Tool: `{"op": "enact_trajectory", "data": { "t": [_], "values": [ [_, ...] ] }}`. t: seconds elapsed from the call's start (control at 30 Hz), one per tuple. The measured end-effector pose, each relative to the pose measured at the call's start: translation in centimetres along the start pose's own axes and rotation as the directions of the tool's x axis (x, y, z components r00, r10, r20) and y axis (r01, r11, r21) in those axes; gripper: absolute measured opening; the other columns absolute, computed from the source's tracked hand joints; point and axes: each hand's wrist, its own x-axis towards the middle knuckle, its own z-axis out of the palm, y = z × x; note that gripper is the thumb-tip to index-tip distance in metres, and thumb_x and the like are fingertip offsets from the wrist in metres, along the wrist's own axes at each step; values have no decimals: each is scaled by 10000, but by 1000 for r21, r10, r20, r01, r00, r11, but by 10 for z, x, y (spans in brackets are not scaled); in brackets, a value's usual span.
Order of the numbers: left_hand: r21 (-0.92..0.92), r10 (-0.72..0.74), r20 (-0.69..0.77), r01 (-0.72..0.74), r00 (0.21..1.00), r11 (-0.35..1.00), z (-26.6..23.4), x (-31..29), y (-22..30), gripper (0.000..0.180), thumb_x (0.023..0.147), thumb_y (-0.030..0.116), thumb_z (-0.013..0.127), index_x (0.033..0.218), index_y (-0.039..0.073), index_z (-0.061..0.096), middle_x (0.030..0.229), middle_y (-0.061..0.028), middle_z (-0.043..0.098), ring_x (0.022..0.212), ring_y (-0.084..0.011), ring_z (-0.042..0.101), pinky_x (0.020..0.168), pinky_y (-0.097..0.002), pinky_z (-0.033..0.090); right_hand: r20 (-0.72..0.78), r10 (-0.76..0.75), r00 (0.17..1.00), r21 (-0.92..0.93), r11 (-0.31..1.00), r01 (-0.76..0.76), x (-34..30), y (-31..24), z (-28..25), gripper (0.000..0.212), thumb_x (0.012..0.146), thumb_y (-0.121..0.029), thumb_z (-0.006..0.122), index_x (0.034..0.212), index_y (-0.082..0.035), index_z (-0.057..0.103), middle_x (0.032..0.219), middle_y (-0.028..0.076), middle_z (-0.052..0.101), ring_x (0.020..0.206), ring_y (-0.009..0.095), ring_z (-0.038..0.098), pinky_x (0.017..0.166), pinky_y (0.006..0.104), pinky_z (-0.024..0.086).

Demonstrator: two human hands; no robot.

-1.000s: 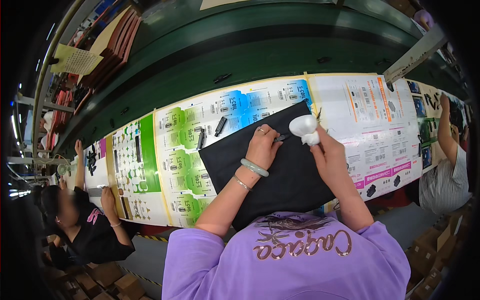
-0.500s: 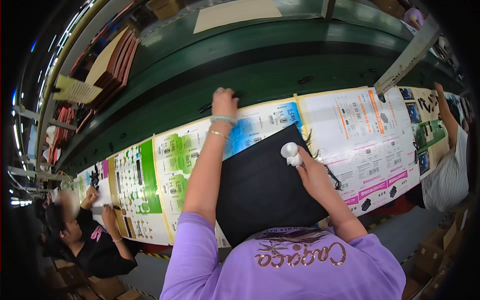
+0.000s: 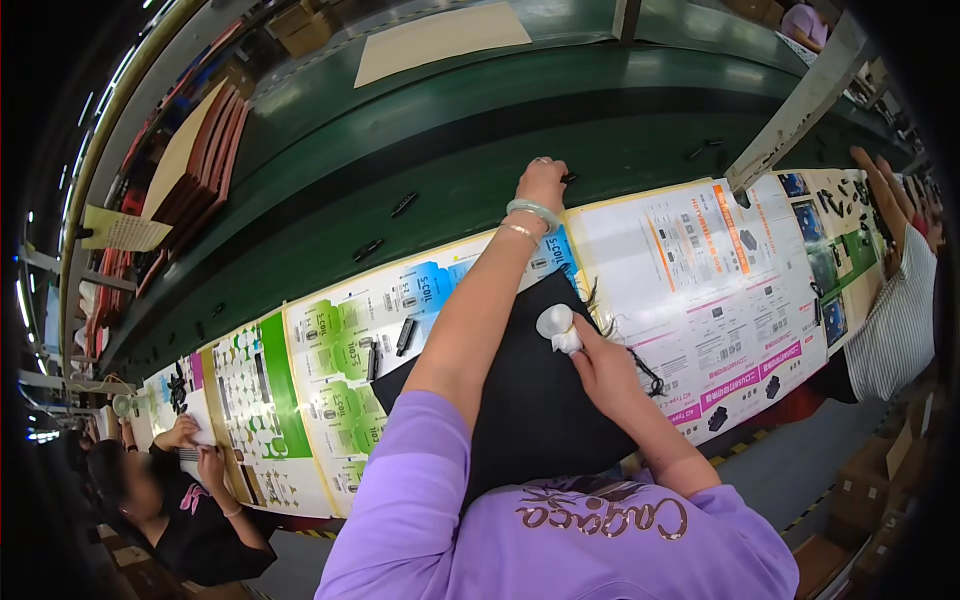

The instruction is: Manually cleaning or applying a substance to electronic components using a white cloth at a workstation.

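Observation:
My left hand (image 3: 543, 182) reaches out over the near side of the green belt (image 3: 480, 160). Its fingers are closed at a small black oblong part (image 3: 571, 177), which shows beside the fingertips. In my right hand (image 3: 608, 372) is a bunched white cloth (image 3: 557, 328), rounded at the top and pinched in at the neck. Below both hands a black cloth (image 3: 545, 405) with frayed threads covers the table edge and my front. Two black oblong parts, one (image 3: 405, 337) beside the other (image 3: 373, 360), lie on the printed sheets left of my left forearm.
More black parts (image 3: 367, 249) are scattered on the belt. Printed sheets (image 3: 660, 300) cover the worktable. A slanted metal post (image 3: 800, 110) rises at right. Stacked reddish boards (image 3: 200, 150) stand far left. Co-workers sit at left (image 3: 175, 500) and right (image 3: 893, 310); cardboard (image 3: 440, 40) lies beyond.
My left hand has moved right along the belt edge. Two black parts now show on the sheets beside my forearm. My right hand still holds the white cloth.

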Motion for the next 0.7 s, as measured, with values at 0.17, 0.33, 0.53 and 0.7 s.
{"op": "enact_trajectory", "data": {
  "t": [0.17, 0.33, 0.53, 0.7],
  "values": [
    [-259, -42, -109, 12, 993, 966, -53, -117, 25, 220, 779, 61, 735, 993, 39, 690, 878, -128, 678, 786, -297, 662, 704, -368, 529, -126, 96, 987, 193, 979, -71, -9, 6, -18, 552, 887, -48, 584, 1420, -64, 443, 941, 273, 653, 872, 449, 642, 756, 478, 507],
    [-266, -189, -60, 167, 980, 949, -85, -231, 48, 361, 745, 1, 766, 1079, 61, 643, 878, -96, 684, 752, -223, 651, 665, -327, 520, -88, 39, 995, 126, 992, -28, -3, -2, -15, 537, 882, -35, 583, 1403, -31, 453, 947, 270, 653, 854, 445, 645, 729, 463, 506],
    [-281, -277, -75, 246, 958, 928, -81, -242, 51, 452, 727, -27, 769, 1120, 75, 571, 863, -92, 681, 749, -237, 651, 654, -331, 523, -142, -92, 986, 104, 989, 107, -1, -31, -15, 518, 878, -47, 591, 1383, -50, 479, 928, 258, 653, 843, 443, 642, 707, 479, 501],
    [-312, -262, -103, 219, 960, 925, -80, -240, 51, 443, 725, -24, 771, 1104, 73, 563, 863, -108, 674, 756, -254, 659, 656, -344, 529, -3, -63, 998, -145, 987, 62, 11, -19, 8, 538, 875, -55, 587, 1398, -60, 461, 935, 254, 653, 834, 437, 636, 691, 506, 491]
  ]
}}
